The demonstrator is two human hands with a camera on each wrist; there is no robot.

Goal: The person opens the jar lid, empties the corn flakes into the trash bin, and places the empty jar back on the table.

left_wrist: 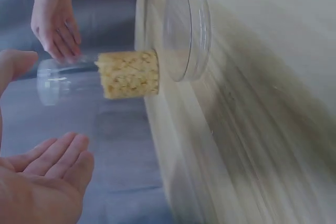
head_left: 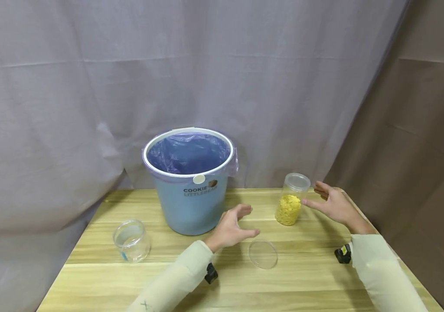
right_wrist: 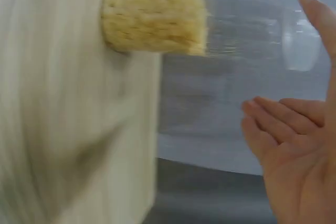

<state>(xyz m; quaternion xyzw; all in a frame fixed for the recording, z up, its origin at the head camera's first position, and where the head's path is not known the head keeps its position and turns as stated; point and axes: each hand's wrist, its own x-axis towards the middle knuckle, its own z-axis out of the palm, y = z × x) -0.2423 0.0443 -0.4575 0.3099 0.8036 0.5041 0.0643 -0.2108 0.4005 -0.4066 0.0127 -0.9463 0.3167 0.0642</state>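
A clear lidded jar (head_left: 289,203), about half filled with small yellow pieces, stands upright toward the back right of the table. My right hand (head_left: 335,206) is just right of it, thumb and fingers spread around its side; in the right wrist view the open palm (right_wrist: 299,150) faces the jar. My left hand (head_left: 231,227) hovers left of the jar, thumb apart from the fingers, holding nothing. Below and right of that hand lies a round clear lid (head_left: 262,254), flat on the wood. The left wrist view shows the jar (left_wrist: 128,74) beyond the left fingers.
A blue bucket (head_left: 194,212) with a white rim and a purple liner bag stands at the back, left of the hands. An open clear container (head_left: 132,242) sits at the left of the wooden table (head_left: 284,286). Grey curtains (head_left: 284,86) hang behind and at the right.
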